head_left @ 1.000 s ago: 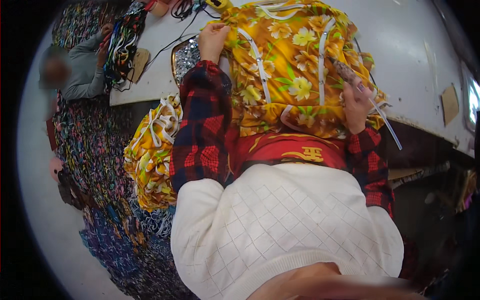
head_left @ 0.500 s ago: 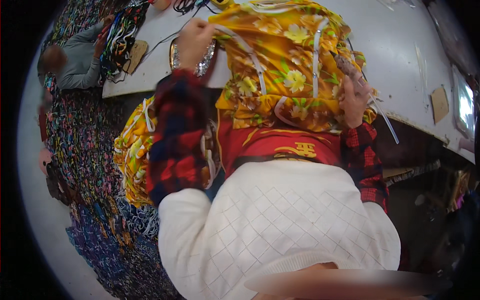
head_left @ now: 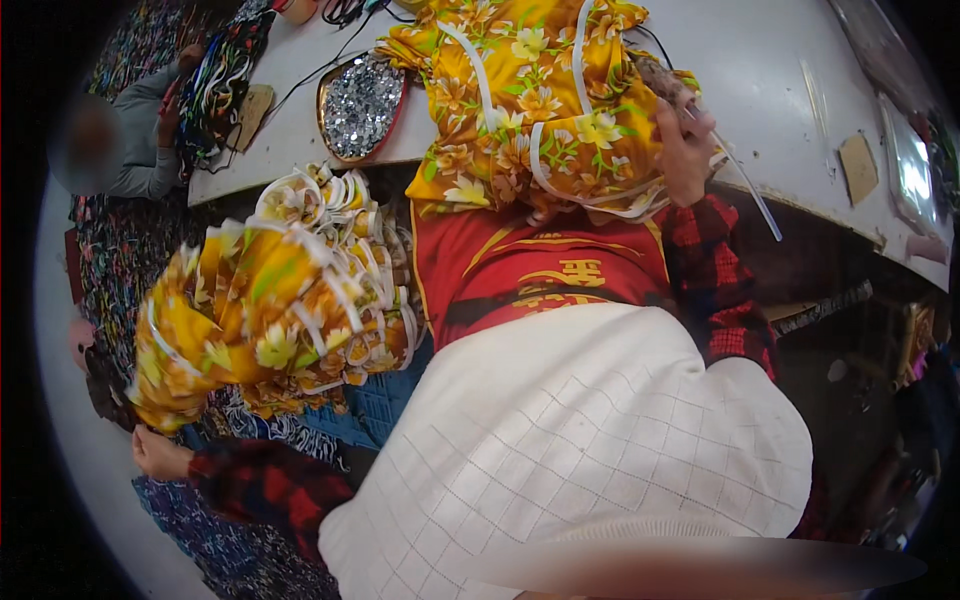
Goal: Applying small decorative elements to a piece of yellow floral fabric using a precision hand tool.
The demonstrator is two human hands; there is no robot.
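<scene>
The left hand has its fingers curled right at the lower edge of a floral cloth hanging left of the tabletop; with the blur, I cannot tell whether it grips it. The right hand grasps a glue gun, its clear stick jutting backward, over a yellow garment on the tabletop. A sequin tray lies just beside that garment.

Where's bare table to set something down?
Best: table between floral cloth and right brown card, barring a thin clear strip. Smaller: between sequin tray and left card, beside a cable. Crowded: upper left, with cords.
</scene>
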